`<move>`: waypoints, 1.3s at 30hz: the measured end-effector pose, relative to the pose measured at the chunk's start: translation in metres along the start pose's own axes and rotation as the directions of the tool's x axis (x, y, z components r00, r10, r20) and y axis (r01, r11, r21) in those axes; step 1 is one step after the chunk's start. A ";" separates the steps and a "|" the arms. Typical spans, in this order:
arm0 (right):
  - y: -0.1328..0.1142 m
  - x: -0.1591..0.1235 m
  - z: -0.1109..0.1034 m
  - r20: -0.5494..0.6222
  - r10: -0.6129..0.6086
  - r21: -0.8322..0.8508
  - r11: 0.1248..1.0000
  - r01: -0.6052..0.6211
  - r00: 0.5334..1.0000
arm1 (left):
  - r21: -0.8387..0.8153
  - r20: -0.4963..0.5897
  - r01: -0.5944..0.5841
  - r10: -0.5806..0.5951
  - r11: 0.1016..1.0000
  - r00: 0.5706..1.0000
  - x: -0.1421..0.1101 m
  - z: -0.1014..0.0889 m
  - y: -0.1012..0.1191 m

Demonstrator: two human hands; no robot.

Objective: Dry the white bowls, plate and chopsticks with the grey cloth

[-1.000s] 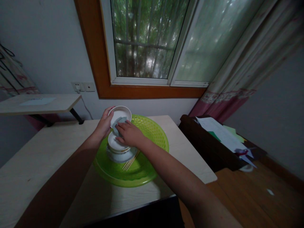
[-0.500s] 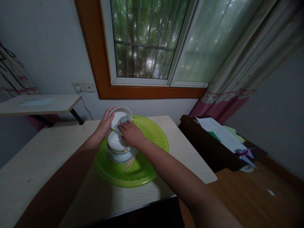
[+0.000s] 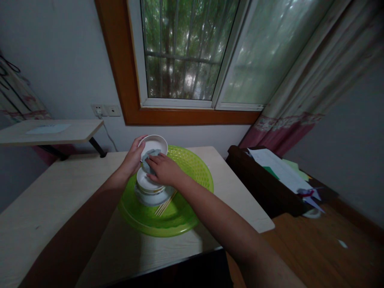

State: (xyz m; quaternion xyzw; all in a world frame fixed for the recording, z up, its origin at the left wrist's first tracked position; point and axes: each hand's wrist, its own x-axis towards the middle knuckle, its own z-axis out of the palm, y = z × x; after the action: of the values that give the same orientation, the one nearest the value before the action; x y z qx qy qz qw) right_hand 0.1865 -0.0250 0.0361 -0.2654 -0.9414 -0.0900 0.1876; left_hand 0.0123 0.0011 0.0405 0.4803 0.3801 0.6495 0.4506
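Observation:
My left hand [image 3: 134, 155] grips the left rim of a white bowl [image 3: 156, 141], tilted with its inside toward me. In my right hand [image 3: 165, 170] a grey-blue cloth [image 3: 147, 161] is pressed against the lower inside of that bowl. Under it, more white bowls [image 3: 146, 180] are stacked on a pale plate [image 3: 154, 199]. Several wooden chopsticks [image 3: 163, 207] lie right of the plate, partly under my right forearm. All of these are in or above a round green plastic basket [image 3: 195, 164].
The basket stands on a light wooden table [image 3: 240, 200]. A raised shelf [image 3: 60, 134] with a paper sheet is at the left. Behind are the wall and a window [image 3: 186, 52]. To the right, a dark brown piece of furniture [image 3: 249, 180] carries papers [image 3: 276, 168].
My right hand has slid the cloth left and down toward the bowl's lower rim. The bowl has shifted very slightly right in my left hand.

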 end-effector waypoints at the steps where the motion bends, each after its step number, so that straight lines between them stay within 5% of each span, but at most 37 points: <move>1: 0.001 0.000 -0.001 0.000 0.017 -0.028 0.999 -0.017 1.000 | -0.010 -0.005 0.005 -0.005 1.000 1.000 0.001 0.000 0.000; 10: 0.007 0.000 -0.006 -0.130 0.189 -0.274 0.937 -0.219 0.973 | -0.062 0.037 0.028 -0.026 0.998 0.999 0.002 0.001 -0.004; 16: 0.000 0.000 0.000 -0.006 0.116 -0.113 0.987 -0.116 0.993 | -0.051 0.058 0.030 -0.027 0.998 0.998 0.002 0.000 -0.004; 22: 0.001 0.004 0.011 -0.083 -0.047 0.022 0.999 0.049 0.995 | -0.061 0.024 -0.018 0.019 0.998 1.000 0.002 -0.001 -0.005; 29: 0.003 0.010 0.002 -0.104 -0.040 -0.141 0.990 0.025 0.994 | -0.135 0.079 0.000 0.011 0.991 0.997 0.002 0.002 -0.003; 39: 0.022 0.004 -0.014 -0.114 -0.109 -0.260 0.963 0.076 0.987 | -0.188 0.005 0.085 -0.085 0.978 0.996 0.003 -0.013 0.008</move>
State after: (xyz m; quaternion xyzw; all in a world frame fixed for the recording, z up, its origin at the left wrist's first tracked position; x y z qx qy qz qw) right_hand 0.1994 -0.0083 0.0525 -0.2368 -0.9195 -0.2357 0.2073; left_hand -0.0030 0.0008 0.0457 0.4179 0.3376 0.6634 0.5208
